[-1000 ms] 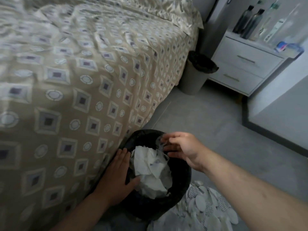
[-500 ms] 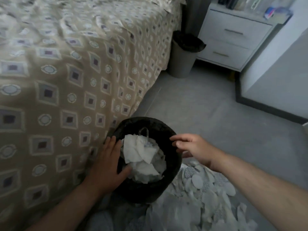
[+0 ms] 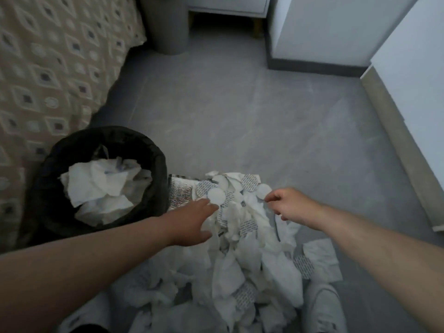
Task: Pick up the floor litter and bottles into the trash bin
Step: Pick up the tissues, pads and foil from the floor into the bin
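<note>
A black-lined trash bin point(image 3: 158, 164) stands on the floor beside the bed, with crumpled white paper point(image 3: 96, 186) inside. To its right lies a large pile of white tissues and round paper discs point(image 3: 242, 239). My left hand point(image 3: 192, 222) reaches flat over the pile's left side, fingers apart, its fingertips at a white disc point(image 3: 215, 197). At the pile's far right edge, the fingers of my right hand point(image 3: 288, 204) are curled, with the fingertips pinched near another disc point(image 3: 263, 191). No bottles are in view.
The bed with a patterned beige cover point(image 3: 48, 68) fills the left. A second grey bin point(image 3: 168, 27) and a white nightstand point(image 3: 228, 6) stand at the back. White furniture point(image 3: 336, 32) lines the right. Grey floor point(image 3: 252, 116) lies beyond the pile. My white shoe point(image 3: 322, 308) is at bottom right.
Both hands left the black bin and moved right onto the litter pile. The view tilted down toward the floor.
</note>
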A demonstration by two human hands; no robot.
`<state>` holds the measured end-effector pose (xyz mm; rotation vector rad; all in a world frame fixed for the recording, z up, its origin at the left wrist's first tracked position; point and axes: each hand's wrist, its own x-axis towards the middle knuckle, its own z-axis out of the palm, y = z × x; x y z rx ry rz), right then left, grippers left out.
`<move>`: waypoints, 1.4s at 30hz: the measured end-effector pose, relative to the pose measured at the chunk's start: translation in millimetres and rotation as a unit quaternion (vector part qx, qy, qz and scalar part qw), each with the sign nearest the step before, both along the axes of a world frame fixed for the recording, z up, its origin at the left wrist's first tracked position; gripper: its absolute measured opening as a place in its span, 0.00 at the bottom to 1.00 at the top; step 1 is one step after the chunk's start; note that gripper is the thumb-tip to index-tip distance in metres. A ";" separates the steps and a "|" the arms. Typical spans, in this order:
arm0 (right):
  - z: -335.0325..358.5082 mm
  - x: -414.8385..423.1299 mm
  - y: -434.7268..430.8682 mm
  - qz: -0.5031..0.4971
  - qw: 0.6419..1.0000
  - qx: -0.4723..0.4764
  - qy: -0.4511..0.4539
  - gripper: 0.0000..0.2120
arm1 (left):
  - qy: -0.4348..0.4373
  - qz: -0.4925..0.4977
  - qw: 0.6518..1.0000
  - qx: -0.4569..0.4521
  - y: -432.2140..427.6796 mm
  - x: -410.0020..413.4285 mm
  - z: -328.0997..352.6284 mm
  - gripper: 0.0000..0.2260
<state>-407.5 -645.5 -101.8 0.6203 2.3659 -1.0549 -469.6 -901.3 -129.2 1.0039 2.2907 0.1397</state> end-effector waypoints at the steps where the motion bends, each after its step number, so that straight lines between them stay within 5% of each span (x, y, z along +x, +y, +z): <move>1: -8.3 2.3 3.9 0.002 1.000 0.003 0.000 0.12 | -0.001 0.029 1.000 0.002 9.0 2.9 -16.8 0.36; 5: -37.8 12.5 10.3 0.045 0.997 0.048 -0.040 0.17 | -0.024 0.137 0.990 -0.022 27.2 20.5 -63.1 0.39; 10: -65.4 41.6 -5.7 0.007 0.997 0.034 -0.075 0.33 | -0.026 0.191 0.980 0.040 23.8 28.0 -84.3 0.11; 15: -98.1 73.4 -52.5 0.081 0.988 0.070 -0.109 0.44 | 0.006 0.197 0.977 0.082 22.2 11.7 -65.3 0.09; 20: -105.6 74.6 -65.3 0.009 0.996 0.075 -0.043 0.20 | -0.008 0.266 0.955 0.133 20.5 -1.5 -29.8 0.07; 24: -75.2 48.6 -44.3 0.036 0.997 0.063 -0.037 0.17 | -0.084 0.312 0.930 0.177 16.7 -17.6 23.0 0.07; 30: 28.1 7.0 -32.6 0.090 0.994 0.061 -0.018 0.13 | -0.157 0.435 0.839 0.287 -35.4 -41.4 108.8 0.06; 37: 83.3 -19.4 -74.8 -0.091 0.980 -0.173 0.038 0.07 | -0.203 0.619 0.581 0.489 -140.5 -81.5 120.6 0.04; 39: 83.6 -27.8 -89.2 -0.140 0.965 -0.221 0.036 0.08 | -0.153 0.655 0.563 0.480 -168.4 -89.8 102.4 0.03; 42: 79.8 -39.0 -108.0 -0.176 0.950 -0.255 0.031 0.07 | -0.068 0.690 0.586 0.421 -189.9 -96.4 67.7 0.06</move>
